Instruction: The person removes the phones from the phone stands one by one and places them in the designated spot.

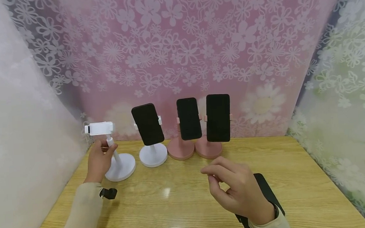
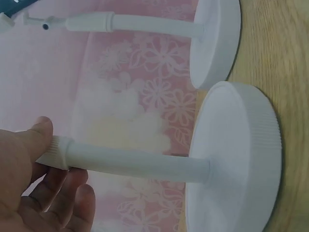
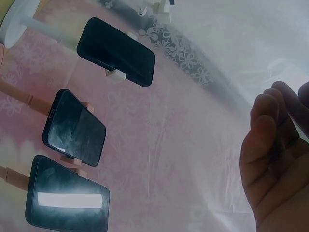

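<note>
1. the white stand point(image 1: 124, 165) is at the left grip point(image 1: 99, 160): its round base sits on the surface point(image 1: 175, 201), below and to the right of the fingers, and its neck rises past them.
2. the left grip is closed around the upper neck, thumb on one side and fingers on the other; the left wrist view shows them at the ribbed collar point(image 2: 59, 151).
3. the white clamp point(image 1: 100, 128) tops that neck, just above the left grip, set crosswise.
4. to the right of the left grip, near but apart, is a second white stand point(image 1: 153, 158), holding a tilted dark phone point(image 1: 148, 124).
5. farther right of the left grip are two pink stands, side by side: the nearer one point(image 1: 180, 149) holds a dark phone point(image 1: 189, 118), the farther one point(image 1: 208, 148) a larger dark phone point(image 1: 218, 118). both phones stand near upright, beyond the right grip.
6. the right grip point(image 1: 241, 185) hangs loosely curled over the surface, a gap between thumb and forefinger, with nothing in it.
7. just beside the right grip, partly hidden by it, a flat black object point(image 1: 264, 185) lies on the surface.
8. behind both grips hangs a pink flowered cloth point(image 1: 182, 58); a whitish sheet point(image 1: 17, 85) is left of the left grip, a pale green flowered cloth point(image 1: 351, 100) right of the right grip.
</note>
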The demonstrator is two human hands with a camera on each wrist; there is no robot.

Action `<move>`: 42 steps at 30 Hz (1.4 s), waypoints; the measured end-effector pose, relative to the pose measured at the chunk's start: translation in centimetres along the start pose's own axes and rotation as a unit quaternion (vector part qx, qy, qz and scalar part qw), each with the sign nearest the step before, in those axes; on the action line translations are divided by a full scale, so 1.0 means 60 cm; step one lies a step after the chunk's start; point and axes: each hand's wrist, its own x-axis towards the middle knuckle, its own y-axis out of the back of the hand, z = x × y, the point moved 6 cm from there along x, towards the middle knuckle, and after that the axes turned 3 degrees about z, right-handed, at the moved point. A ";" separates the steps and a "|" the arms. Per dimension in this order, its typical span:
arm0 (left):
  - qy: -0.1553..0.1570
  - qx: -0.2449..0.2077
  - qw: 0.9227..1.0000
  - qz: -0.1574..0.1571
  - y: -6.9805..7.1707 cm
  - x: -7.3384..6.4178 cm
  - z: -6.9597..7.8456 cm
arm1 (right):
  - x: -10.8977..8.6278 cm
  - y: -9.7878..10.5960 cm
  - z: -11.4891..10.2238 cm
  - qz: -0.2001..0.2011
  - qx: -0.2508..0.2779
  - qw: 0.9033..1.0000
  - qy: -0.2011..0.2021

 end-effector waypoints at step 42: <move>-0.118 0.151 0.956 -0.222 -0.188 -0.104 0.105 | 0.002 0.015 -0.011 -0.006 -0.012 1.000 0.010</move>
